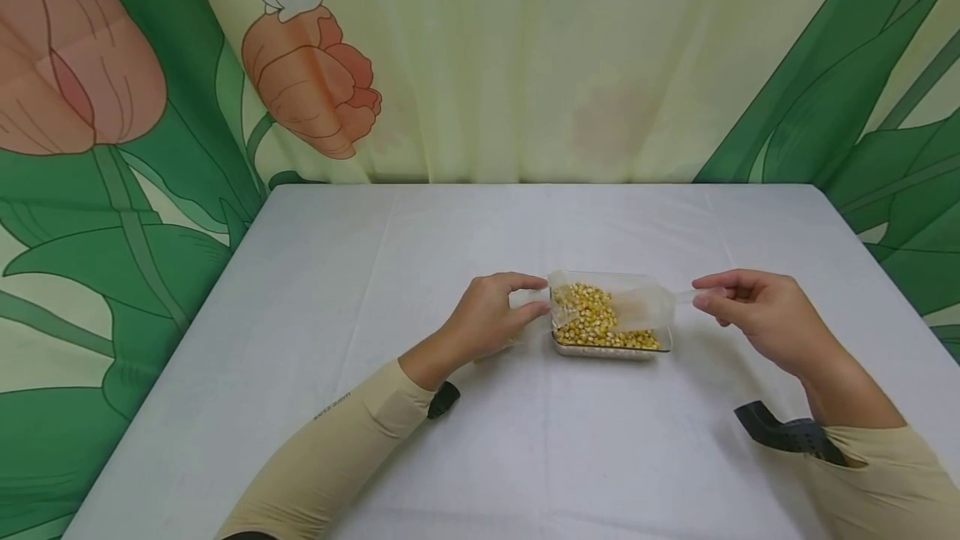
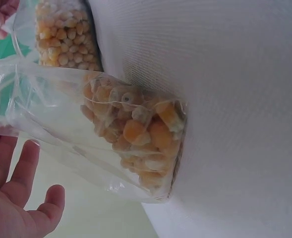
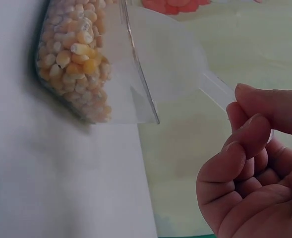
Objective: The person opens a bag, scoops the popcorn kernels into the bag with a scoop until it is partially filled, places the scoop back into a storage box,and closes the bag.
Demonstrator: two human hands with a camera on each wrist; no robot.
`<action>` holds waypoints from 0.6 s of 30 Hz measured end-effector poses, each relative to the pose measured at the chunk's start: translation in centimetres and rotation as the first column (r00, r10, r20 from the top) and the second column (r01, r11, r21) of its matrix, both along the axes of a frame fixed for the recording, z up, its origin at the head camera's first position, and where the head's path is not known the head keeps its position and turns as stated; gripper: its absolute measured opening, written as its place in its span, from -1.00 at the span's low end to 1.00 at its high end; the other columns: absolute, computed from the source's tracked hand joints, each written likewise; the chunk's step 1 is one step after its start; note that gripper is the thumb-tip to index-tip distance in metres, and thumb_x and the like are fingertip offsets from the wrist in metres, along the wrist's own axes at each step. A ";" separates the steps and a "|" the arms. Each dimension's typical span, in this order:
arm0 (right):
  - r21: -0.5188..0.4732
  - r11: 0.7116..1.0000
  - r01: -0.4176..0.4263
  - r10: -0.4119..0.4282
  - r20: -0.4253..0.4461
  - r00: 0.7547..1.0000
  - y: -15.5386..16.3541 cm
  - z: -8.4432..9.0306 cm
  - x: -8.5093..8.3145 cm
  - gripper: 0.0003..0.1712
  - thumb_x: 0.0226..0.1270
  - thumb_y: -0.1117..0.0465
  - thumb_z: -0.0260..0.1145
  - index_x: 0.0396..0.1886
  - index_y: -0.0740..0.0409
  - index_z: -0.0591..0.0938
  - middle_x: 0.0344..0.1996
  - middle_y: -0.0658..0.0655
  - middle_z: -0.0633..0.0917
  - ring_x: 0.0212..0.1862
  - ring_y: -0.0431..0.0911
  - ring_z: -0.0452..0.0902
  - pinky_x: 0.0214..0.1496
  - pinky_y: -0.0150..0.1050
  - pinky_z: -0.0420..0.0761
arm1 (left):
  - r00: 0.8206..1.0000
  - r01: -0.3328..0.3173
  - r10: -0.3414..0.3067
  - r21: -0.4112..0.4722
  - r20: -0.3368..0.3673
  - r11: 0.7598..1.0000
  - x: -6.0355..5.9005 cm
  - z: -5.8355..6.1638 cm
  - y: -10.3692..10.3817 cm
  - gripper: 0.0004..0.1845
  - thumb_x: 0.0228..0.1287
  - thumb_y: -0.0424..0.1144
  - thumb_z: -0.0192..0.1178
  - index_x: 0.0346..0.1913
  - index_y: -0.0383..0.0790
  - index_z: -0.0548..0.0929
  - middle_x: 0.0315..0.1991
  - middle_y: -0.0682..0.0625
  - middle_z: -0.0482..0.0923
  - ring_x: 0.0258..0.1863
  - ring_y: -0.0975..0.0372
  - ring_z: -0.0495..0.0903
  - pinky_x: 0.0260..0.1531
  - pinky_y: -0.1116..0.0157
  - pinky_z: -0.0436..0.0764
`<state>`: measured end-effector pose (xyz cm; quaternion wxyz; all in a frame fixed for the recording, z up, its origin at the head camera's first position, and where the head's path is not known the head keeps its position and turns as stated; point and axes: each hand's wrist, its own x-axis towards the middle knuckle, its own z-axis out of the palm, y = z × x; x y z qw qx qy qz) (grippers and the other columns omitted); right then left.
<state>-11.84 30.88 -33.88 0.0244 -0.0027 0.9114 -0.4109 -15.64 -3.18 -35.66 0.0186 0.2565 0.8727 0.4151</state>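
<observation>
the clear plastic scoop (image 1: 637, 307) lies tilted in a shallow clear tray (image 1: 611, 348) of dried corn kernels (image 1: 592, 325), near the middle of a table under a white cloth (image 1: 337, 315). the right hand (image 1: 753, 315) pinches the tip of the scoop's thin handle (image 3: 217, 91) between thumb and curled fingers (image 3: 245, 144), the other fingers folded loosely into the palm. the left hand (image 1: 487, 319) sits at the tray's left end, fingers curled round the rim there as the head view shows it; in the left wrist view the palm looks fairly relaxed with the lower fingers (image 2: 27, 168) straight, so how firm that hold is i cannot tell. the scoop looks light, stiff and smooth, probably thin enough to flex or crack if squeezed hard, and its handle is narrow and likely slippery, so a pinch nearer the bowl would give steadier control than one at the very tip. the kernels are small, hard and loose; they would roll and scatter easily if the scoop tips. the tray also seems light and could slide on the cloth unless held at its rim. behind the table hangs a curtain (image 1: 525, 65) printed with tulips and green leaves. both forearms wear beige sleeves (image 1: 337, 448).
</observation>
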 end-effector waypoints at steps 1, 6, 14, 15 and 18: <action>-0.003 1.000 0.001 -0.001 0.007 1.000 -0.1 -0.1 0.0 -0.54 0.47 0.05 0.31 0.14 0.32 0.61 -0.27 0.14 0.67 -0.27 -0.11 0.50 -0.30 -0.28 0.52 | 1.000 0.000 0.000 0.002 0.000 1.000 0.0 0.0 0.0 -0.65 0.32 -0.23 0.38 0.09 -0.33 0.72 0.07 -0.07 0.68 0.18 0.12 0.58 0.21 0.19 0.50; -0.015 1.000 0.010 -0.010 0.019 1.000 -0.2 -0.5 -0.1 -0.53 0.48 0.04 0.30 0.15 0.34 0.61 -0.27 0.21 0.66 -0.27 -0.11 0.49 -0.28 -0.29 0.51 | 1.000 0.002 -0.002 -0.004 -0.001 1.000 -0.1 0.0 0.1 -0.66 0.32 -0.23 0.37 0.10 -0.31 0.72 0.07 -0.07 0.68 0.18 0.12 0.58 0.21 0.19 0.50; -0.102 0.994 0.025 -0.026 -0.013 1.000 -0.2 -1.8 -0.2 -0.52 0.46 0.12 0.33 0.15 0.44 0.57 -0.39 -0.03 0.62 -0.32 -0.17 0.50 -0.27 -0.38 0.54 | 1.000 0.001 -0.001 -0.008 0.014 1.000 -0.1 0.0 0.2 -0.66 0.33 -0.24 0.37 0.10 -0.30 0.72 0.07 -0.06 0.68 0.19 0.13 0.58 0.22 0.21 0.49; -0.113 0.993 0.025 -0.026 -0.010 1.000 -0.2 -2.0 -0.3 -0.51 0.46 0.13 0.33 0.16 0.45 0.56 -0.39 -0.06 0.62 -0.31 -0.18 0.51 -0.27 -0.39 0.55 | 1.000 0.002 -0.002 -0.009 0.011 1.000 -0.1 0.0 0.2 -0.66 0.33 -0.23 0.37 0.10 -0.30 0.72 0.07 -0.06 0.68 0.18 0.14 0.58 0.22 0.21 0.49; -0.162 0.986 0.029 -0.029 0.001 1.000 -0.2 -2.3 -0.4 -0.51 0.46 0.16 0.33 0.16 0.48 0.55 -0.38 -0.10 0.62 -0.31 -0.22 0.54 -0.25 -0.43 0.60 | 1.000 0.006 -0.006 -0.009 0.003 1.000 -0.1 0.0 0.2 -0.66 0.33 -0.23 0.37 0.10 -0.30 0.72 0.07 -0.06 0.68 0.18 0.14 0.58 0.21 0.21 0.49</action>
